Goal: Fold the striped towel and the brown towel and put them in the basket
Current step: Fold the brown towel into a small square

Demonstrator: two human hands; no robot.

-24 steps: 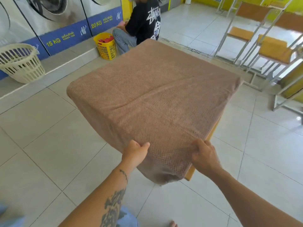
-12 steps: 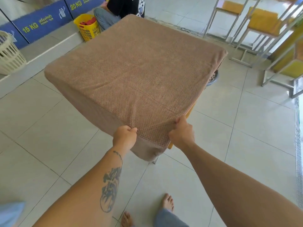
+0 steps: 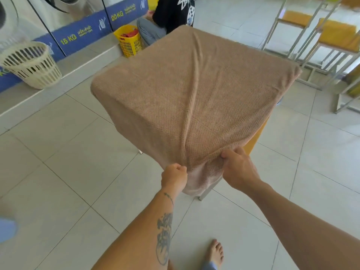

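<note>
Towel (image 3: 185,90): one.
Hands: two, left hand (image 3: 174,177) and right hand (image 3: 237,168).
Baskets: two, cream basket (image 3: 31,65) and yellow basket (image 3: 129,40).
Counter (image 3: 255,137): one.
Seated person (image 3: 171,14): one.
Washer labels: two, 15 KG (image 3: 68,38) and 20 KG (image 3: 116,16).
Chairs (image 3: 339,34): number unclear.

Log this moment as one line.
brown towel draped over table | left hand grips near corner | right hand pinches near edge | not yet folded

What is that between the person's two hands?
In the head view, a drooping corner of the brown towel hangs between the left hand and right hand.
</note>
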